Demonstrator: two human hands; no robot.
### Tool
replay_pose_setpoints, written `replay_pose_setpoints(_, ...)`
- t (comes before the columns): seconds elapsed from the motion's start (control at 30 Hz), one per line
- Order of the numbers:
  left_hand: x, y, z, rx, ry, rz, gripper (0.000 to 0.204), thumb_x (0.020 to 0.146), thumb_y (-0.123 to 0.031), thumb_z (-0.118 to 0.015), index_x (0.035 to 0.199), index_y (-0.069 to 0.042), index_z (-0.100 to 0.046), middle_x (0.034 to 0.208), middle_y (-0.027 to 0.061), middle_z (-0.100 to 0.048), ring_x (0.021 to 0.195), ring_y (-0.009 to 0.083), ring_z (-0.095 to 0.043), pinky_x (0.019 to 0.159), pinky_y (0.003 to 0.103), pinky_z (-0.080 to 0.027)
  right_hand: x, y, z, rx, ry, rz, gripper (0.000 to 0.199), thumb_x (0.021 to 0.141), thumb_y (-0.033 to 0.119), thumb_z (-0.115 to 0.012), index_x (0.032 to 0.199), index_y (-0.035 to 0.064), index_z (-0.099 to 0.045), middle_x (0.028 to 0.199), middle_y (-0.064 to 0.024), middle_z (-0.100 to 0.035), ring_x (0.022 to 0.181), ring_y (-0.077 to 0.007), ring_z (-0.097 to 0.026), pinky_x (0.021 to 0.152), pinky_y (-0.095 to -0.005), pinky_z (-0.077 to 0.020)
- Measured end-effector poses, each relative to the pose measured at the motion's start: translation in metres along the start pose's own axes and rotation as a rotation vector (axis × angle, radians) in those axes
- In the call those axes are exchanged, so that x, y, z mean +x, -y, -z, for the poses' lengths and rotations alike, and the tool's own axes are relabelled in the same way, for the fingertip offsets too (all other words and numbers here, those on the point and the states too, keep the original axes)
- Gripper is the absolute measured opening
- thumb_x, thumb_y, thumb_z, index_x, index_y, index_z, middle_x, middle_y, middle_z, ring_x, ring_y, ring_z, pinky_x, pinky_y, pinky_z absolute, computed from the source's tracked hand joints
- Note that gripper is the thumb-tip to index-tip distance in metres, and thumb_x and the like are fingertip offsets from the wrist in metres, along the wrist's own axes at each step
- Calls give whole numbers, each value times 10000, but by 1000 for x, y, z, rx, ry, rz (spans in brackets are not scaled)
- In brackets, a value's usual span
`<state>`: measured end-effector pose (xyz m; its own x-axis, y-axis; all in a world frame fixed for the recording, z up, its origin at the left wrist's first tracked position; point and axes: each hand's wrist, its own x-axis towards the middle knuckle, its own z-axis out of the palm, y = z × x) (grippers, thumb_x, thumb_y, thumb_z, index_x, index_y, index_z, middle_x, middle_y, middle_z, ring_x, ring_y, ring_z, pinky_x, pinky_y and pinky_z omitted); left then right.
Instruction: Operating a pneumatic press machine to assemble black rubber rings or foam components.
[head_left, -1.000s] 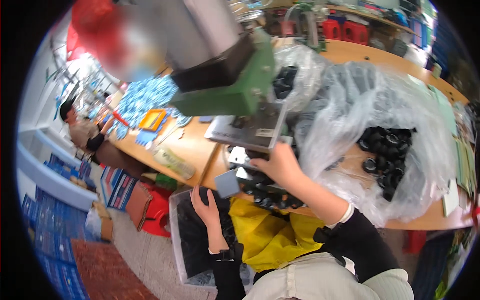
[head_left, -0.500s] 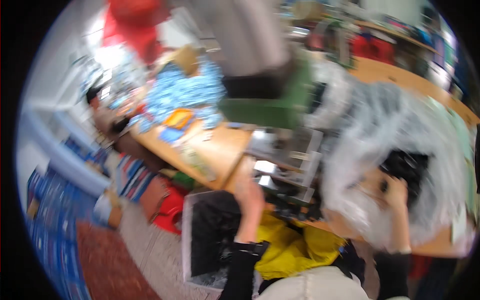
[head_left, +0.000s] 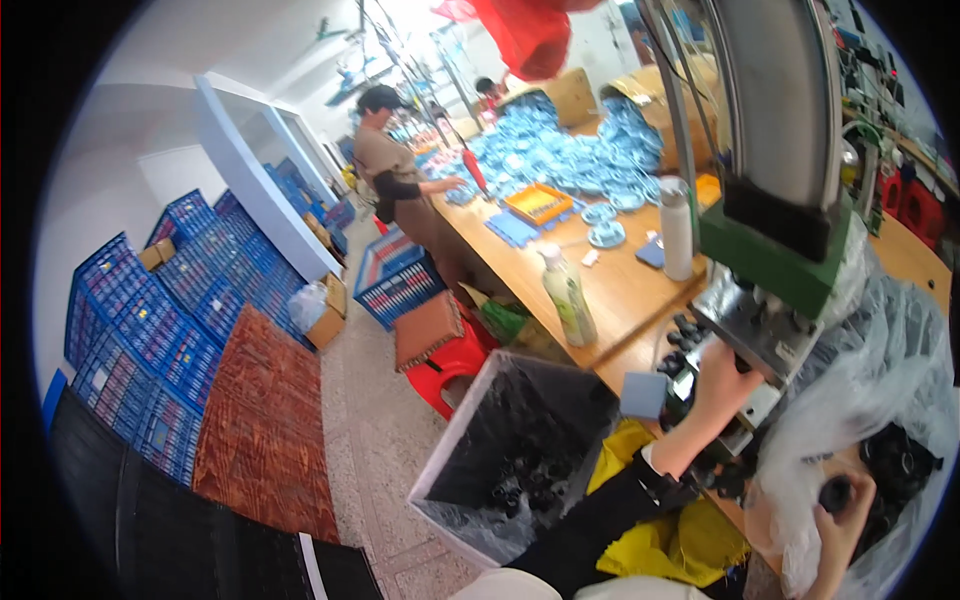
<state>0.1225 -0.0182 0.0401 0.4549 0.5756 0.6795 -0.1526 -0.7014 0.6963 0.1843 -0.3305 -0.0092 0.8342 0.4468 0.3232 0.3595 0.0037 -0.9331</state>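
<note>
My left hand (head_left: 722, 385) reaches in under the head of a bench press with a green block (head_left: 770, 255). Its fingers curl beside the metal plate (head_left: 755, 335), partly hidden, at a dark bit I cannot make out. At the lower right, my right hand (head_left: 848, 525) pinches a small round black part (head_left: 835, 493) between thumb and fingers. That hand is at the mouth of a clear plastic bag (head_left: 830, 400), where more black parts (head_left: 897, 465) lie.
Below the bench stands a lined bin (head_left: 440, 500) with black pieces inside. A bottle (head_left: 568, 295), a white flask (head_left: 676, 230) and an orange tray (head_left: 538, 203) stand on the table, before piled light-blue parts (head_left: 540, 140). A person (head_left: 390, 165) works at the far side. A red stool (head_left: 450, 375) is left.
My view has swung left, so the press and both hands sit further right. The left hand has gone in under the press head. The right hand now shows a round black part.
</note>
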Motion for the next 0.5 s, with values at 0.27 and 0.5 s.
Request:
replay_pose_setpoints(0.27, -101, 51, 114, 473, -412, 246, 315, 721, -133, -749, 977, 1, -622, 936, 121, -640, 856, 236, -611, 786, 337, -473, 49, 68, -164, 35, 173, 164, 579, 708, 114, -771, 1197, -15, -489, 1095, -159, -601, 999, -253, -600, 859, -334, -472)
replay_pose_setpoints(0.5, -202, 162, 236, 1026, -441, 481, 663, 738, -287, -745, 1237, 38, -452, 1252, 236, -463, 1159, 401, -438, 970, 460, -374, 92, 55, -207, -237, 92, 176, 385, 680, 184, -776, 956, -13, -594, 905, -212, -630, 871, -400, -595, 725, -433, -481)
